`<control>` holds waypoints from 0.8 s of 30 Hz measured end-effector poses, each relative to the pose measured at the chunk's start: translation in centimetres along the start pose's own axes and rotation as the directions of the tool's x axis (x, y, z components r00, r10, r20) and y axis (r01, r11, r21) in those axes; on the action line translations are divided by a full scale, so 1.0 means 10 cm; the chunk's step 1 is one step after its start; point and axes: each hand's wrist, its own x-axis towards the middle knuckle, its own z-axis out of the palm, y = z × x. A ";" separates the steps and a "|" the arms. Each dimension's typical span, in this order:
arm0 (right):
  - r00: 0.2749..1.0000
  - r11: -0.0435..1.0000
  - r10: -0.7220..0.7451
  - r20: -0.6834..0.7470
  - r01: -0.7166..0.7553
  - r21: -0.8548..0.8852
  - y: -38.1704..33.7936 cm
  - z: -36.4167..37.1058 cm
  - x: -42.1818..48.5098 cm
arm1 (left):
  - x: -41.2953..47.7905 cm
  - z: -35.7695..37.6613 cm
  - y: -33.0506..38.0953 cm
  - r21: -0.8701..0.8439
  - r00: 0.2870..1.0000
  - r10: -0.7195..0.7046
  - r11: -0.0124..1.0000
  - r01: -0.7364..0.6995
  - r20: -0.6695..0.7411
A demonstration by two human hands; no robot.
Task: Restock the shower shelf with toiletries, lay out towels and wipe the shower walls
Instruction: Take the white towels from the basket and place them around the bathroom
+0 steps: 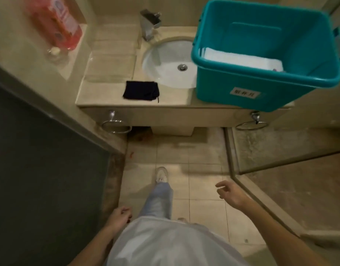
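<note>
In the head view, the only 1 we have, we stand on the tiled floor (203,154) facing a stone counter (111,60) across the upper half of the frame. A teal tub (261,89) sits at the upper right, overhanging the counter's front edge and part of the sink (165,62). Inside it, against the near wall, lies a folded white towel (242,59); something small and dark shows at the towel's right end, too small for us to name. A dark cloth (141,91) lies flat near the counter's front edge, just left of the sink. At the upper left a pink bottle (57,22) stands on a ledge, blurred.

Our left hand (120,215) hangs at the lower centre-left, fingers loosely curled, holding nothing. Our right hand (229,191), right of centre, reaches forward with fingers slack and parted, also empty. Both are well apart from the tub.

We judge the tub to be stiff plastic and light with so little in it, best lifted by the handles at its 2 ends with both hands, since it overhangs the edge and could tip. The towel looks soft and light; we would slide flat fingers beneath the fold to keep it tidy. The cloth should pinch up easily from 1 corner. The bottle may be heavier and slick, so we would wrap its body.
</note>
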 end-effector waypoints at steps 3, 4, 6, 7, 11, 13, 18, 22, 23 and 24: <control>0.988 0.989 0.146 -0.055 -0.146 0.005 0.14 -0.08 0.11 | 0.52 -0.09 0.66 0.005 0.998 0.038 0.999 -0.039 0.058; 0.977 0.979 0.204 -0.064 -0.204 0.016 0.17 -0.11 0.10 | 0.65 -0.11 0.94 -0.015 0.995 0.055 0.998 -0.054 0.080; 0.954 0.956 0.293 -0.061 -0.291 0.049 0.22 -0.15 0.08 | 0.76 -0.16 1.56 -0.033 0.989 0.119 0.993 -0.117 0.087; 0.943 0.944 0.327 -0.059 -0.323 0.073 0.20 -0.17 0.07 | 0.81 -0.19 1.87 -0.038 0.980 0.175 0.984 -0.172 0.099; 0.916 0.932 0.323 -0.237 -0.266 0.246 -0.19 -0.44 0.04 | 0.83 -0.27 3.10 0.013 0.854 0.503 0.861 -0.509 0.135; 0.846 0.922 0.300 -0.441 -0.139 0.361 -0.52 -0.73 0.01 | 0.69 -0.29 3.66 -0.029 0.758 0.651 0.759 -0.651 0.035; 0.408 0.898 0.230 -0.884 0.261 0.354 -1.41 -1.72 -0.28 | -0.02 -0.37 4.71 -0.169 0.458 0.851 0.427 -0.888 -0.257; 0.198 0.897 0.031 -0.980 0.426 0.114 -1.81 -2.39 -0.40 | -0.38 -0.30 5.23 -0.167 0.261 0.918 0.219 -0.961 -0.298; 0.192 0.891 0.007 -0.981 0.445 0.093 -1.88 -2.56 -0.38 | -0.44 -0.26 5.34 -0.160 0.225 0.935 0.186 -0.969 -0.275; 0.200 0.886 -0.012 -0.980 0.456 0.082 -1.94 -2.72 -0.33 | -0.48 -0.22 5.45 -0.151 0.202 0.949 0.169 -0.974 -0.240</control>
